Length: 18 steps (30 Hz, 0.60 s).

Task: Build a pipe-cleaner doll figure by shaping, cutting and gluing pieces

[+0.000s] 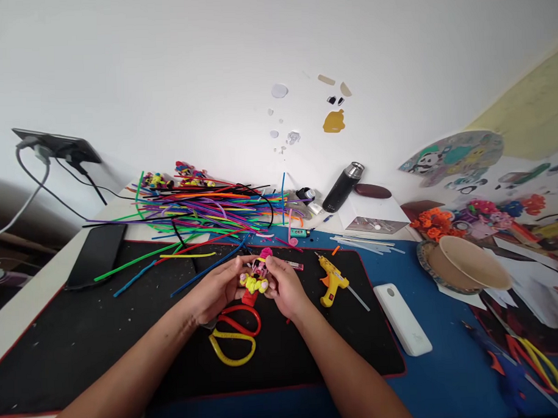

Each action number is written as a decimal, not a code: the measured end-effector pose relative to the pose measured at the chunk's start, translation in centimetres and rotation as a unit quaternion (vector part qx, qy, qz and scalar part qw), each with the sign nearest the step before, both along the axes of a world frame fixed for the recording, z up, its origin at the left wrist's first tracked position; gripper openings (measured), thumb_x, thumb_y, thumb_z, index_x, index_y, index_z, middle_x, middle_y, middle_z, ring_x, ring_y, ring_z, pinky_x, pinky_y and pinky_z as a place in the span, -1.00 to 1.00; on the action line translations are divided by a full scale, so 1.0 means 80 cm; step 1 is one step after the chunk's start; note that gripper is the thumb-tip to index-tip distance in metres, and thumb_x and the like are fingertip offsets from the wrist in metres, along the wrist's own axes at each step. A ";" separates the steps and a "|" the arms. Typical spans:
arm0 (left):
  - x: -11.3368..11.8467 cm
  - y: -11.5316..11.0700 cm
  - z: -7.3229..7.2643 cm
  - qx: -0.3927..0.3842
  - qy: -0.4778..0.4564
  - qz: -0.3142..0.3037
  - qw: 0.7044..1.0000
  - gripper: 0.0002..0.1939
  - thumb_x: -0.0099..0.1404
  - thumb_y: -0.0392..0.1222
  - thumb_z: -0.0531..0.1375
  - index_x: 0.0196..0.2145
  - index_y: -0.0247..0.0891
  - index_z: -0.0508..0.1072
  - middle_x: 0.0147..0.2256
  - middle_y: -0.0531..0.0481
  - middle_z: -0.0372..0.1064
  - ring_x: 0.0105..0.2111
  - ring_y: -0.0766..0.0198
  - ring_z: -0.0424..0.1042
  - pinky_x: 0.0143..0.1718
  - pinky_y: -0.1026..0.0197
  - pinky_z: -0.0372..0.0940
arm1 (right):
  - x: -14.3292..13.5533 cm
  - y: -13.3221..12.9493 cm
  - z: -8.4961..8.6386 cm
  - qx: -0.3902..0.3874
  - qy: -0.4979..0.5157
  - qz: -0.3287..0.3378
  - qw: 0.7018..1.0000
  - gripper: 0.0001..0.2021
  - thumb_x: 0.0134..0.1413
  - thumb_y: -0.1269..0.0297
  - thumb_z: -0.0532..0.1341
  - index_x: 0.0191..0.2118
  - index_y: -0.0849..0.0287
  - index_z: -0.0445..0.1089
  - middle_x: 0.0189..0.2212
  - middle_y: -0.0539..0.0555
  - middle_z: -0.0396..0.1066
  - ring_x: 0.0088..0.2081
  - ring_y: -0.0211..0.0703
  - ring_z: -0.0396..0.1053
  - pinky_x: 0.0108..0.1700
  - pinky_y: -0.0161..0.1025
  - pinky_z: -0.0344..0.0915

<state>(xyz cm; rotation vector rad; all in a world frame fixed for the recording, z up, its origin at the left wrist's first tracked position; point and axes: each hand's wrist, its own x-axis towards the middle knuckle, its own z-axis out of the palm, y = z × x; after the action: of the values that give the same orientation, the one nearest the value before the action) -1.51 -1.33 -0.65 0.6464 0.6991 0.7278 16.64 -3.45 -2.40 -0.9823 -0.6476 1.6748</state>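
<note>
Between my two hands, above the black mat (142, 360), is a small pipe-cleaner doll (253, 284) with a pink top, yellow middle and red lower part. My left hand (222, 287) is closed on its left side, fingers partly behind it. The thumb of my right hand (285, 288) presses near the doll's pink head, and the other fingers are mostly hidden. Just below the doll lie scissors (233, 348) with one red and one yellow handle loop; their blades are hidden by my left hand. A yellow glue gun (331, 280) rests to the right.
A heap of colourful pipe cleaners (206, 208) spreads along the back, with more small dolls (190, 172) behind. A phone (95, 255) lies left. A black flask (345, 185), a white power bank (402, 319), a bowl (475, 260) and a second glue gun (506, 365) are rightward.
</note>
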 end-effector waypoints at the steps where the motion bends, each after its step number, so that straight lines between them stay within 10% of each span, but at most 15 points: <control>1: -0.001 -0.004 -0.001 0.014 0.010 0.023 1.000 -0.42 0.30 0.20 0.45 0.08 -0.28 0.61 -0.07 -0.27 0.63 -0.17 0.04 0.61 -0.20 0.13 0.51 | 0.001 0.001 0.001 -0.007 0.003 -0.015 1.000 -0.45 -0.08 -0.25 0.54 -0.42 0.13 0.39 -0.72 -0.19 0.12 -0.68 -0.40 -0.04 -0.63 -0.39 -0.20; 7: -0.011 -0.039 0.002 0.222 0.184 0.143 0.947 -0.53 0.24 0.05 0.52 0.01 -0.14 0.55 0.05 -0.17 0.56 0.06 -0.05 0.53 0.04 0.02 0.47 | 0.004 0.005 0.000 -0.031 0.012 -0.075 0.997 -0.44 -0.16 -0.22 0.58 -0.39 0.14 0.40 -0.66 -0.16 0.21 -0.67 -0.40 0.06 -0.67 -0.42 -0.13; 14: -0.018 -0.041 0.008 0.553 0.371 0.098 0.740 -0.66 0.46 -0.15 0.32 0.16 -0.06 0.50 0.13 -0.17 0.49 0.11 -0.02 0.50 0.11 -0.05 0.45 | -0.002 0.002 0.002 -0.037 -0.003 -0.072 0.997 -0.45 -0.11 -0.22 0.56 -0.39 0.13 0.38 -0.67 -0.17 0.20 -0.67 -0.39 0.05 -0.67 -0.43 -0.10; 18: -0.017 -0.034 0.010 0.613 0.397 0.094 0.676 -0.78 0.50 -0.18 0.29 0.07 -0.10 0.53 0.11 -0.18 0.50 0.11 0.00 0.52 0.17 -0.02 0.43 | -0.004 -0.001 0.002 -0.034 -0.007 -0.062 0.997 -0.45 -0.09 -0.24 0.55 -0.36 0.14 0.41 -0.69 -0.18 0.18 -0.67 -0.40 0.05 -0.67 -0.44 -0.09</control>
<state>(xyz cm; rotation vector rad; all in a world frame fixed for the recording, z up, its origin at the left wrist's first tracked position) -2.91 -4.02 0.17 2.2746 1.0263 1.0842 16.32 -3.54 -2.21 -1.0617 -0.5305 1.5911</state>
